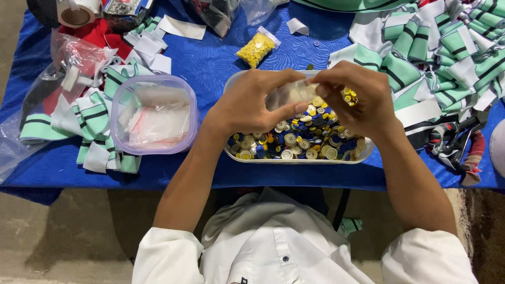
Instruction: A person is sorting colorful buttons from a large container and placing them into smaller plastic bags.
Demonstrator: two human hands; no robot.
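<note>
Seen from above, a person in a white shirt (pixel 273 247) works at a blue tabletop (pixel 210 58), both hands meeting over a clear tray (pixel 294 158) heaped with yellow, white and blue buttons (pixel 294 139) at the centre of the frame. The left hand (pixel 252 102) and the right hand (pixel 357 100) each have their grip pinched together on a small clear plastic bag (pixel 292 93), stretched between them just above the tray. Whether the bag holds anything cannot be told. To the left of the tray sits a lidded plastic tub (pixel 152 113) with more clear bags inside. Above the hands lies a small packet of yellow buttons (pixel 256 48). Green, white and black striped fabric pieces (pixel 436 58) crowd the upper right of the frame, with smaller striped strips (pixel 92 118) at the left. A roll of tape (pixel 78 11) rests in the upper left corner.
</note>
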